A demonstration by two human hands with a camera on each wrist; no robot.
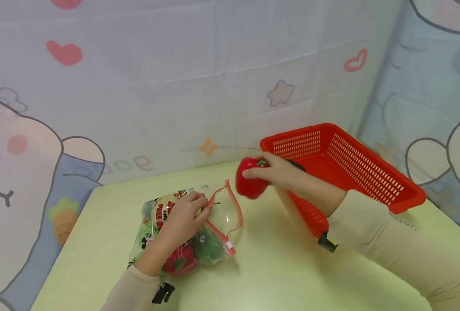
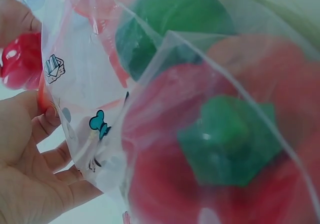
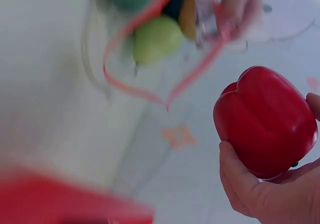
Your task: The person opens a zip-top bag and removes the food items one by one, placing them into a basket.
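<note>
My right hand grips a red bell pepper with a green stem, thumb and fingers on its sides, in the air between bag and basket. In the right wrist view the pepper shows whole. On the table lies a clear printed zip bag with an orange-red zip edge, its mouth open toward the pepper. My left hand pinches the bag near that mouth. Through the plastic I see a red piece with a green top, a green round piece and a green pear.
A red slotted basket stands to the right, under and behind my right forearm. Something dark shows there, mostly hidden by the arm. The pale yellow table meets a printed cloth wall at the back.
</note>
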